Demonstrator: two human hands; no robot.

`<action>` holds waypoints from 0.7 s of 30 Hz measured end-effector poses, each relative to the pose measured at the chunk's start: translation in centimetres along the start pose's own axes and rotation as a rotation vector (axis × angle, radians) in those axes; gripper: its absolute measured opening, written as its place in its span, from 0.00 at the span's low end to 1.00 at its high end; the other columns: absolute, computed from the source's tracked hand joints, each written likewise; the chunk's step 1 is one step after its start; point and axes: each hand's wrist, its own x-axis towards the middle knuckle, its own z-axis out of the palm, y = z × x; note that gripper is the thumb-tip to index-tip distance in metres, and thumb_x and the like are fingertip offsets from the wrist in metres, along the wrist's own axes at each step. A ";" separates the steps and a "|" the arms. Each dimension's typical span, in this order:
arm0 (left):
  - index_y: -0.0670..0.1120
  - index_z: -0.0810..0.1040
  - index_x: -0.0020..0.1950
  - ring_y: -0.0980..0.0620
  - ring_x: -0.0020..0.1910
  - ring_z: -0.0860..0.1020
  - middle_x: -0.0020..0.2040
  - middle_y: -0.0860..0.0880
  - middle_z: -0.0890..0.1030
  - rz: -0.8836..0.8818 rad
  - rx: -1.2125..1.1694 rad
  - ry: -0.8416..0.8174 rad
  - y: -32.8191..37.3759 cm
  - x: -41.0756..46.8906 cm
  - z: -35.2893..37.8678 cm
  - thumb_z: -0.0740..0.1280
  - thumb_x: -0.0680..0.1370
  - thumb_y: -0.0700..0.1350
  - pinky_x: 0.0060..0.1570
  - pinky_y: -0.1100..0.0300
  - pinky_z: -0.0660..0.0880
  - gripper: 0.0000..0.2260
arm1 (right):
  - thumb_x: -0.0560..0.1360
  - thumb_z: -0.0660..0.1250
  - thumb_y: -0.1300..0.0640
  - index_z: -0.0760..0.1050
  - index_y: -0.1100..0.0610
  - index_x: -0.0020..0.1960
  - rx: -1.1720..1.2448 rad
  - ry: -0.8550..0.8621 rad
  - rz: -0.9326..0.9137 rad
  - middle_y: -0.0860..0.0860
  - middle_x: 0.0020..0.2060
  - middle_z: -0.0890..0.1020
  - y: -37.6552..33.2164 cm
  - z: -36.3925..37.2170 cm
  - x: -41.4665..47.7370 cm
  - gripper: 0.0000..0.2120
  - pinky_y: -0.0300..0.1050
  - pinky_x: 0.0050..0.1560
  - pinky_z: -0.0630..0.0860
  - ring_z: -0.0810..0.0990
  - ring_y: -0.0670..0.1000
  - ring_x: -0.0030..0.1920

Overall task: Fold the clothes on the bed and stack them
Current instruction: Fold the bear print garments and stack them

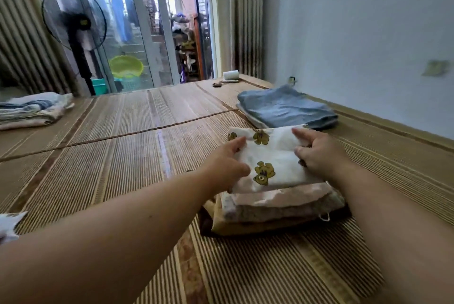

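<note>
A folded white garment with yellow bear prints lies on top of a stack of folded clothes on the bed's bamboo mat. My left hand grips the garment's left edge, thumb on top. On its right side my right hand holds the cloth, its fingers curled on the top layer. Beyond the stack lies a folded blue garment over something white. Another folded pile sits at the mat's far left.
A standing fan and glass balcony doors are behind the bed. A white roll and small items rest at the far edge. The wall runs along the right. A scrap of white cloth shows at the left edge.
</note>
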 end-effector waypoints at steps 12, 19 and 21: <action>0.54 0.42 0.78 0.49 0.78 0.48 0.79 0.54 0.46 0.018 0.804 -0.221 -6.5 11.2 6.2 0.52 0.54 0.82 0.74 0.44 0.51 0.59 | 0.69 0.55 0.26 0.47 0.42 0.78 -0.538 -0.375 0.025 0.49 0.78 0.47 8.5 7.2 5.4 0.43 0.60 0.75 0.46 0.46 0.54 0.78; 0.50 0.43 0.79 0.48 0.78 0.48 0.79 0.52 0.46 -0.070 0.760 -0.233 -6.1 7.8 4.1 0.58 0.60 0.80 0.73 0.50 0.50 0.57 | 0.66 0.50 0.22 0.45 0.41 0.77 -0.679 -0.198 0.138 0.52 0.78 0.43 5.4 6.5 3.2 0.46 0.70 0.69 0.42 0.39 0.60 0.77; 0.51 0.44 0.79 0.50 0.78 0.46 0.79 0.53 0.45 0.042 0.836 -0.139 -6.0 5.1 2.7 0.55 0.63 0.79 0.74 0.46 0.51 0.53 | 0.70 0.51 0.26 0.50 0.44 0.77 -0.672 -0.005 -0.048 0.52 0.78 0.47 2.9 7.0 0.8 0.41 0.70 0.69 0.42 0.40 0.57 0.77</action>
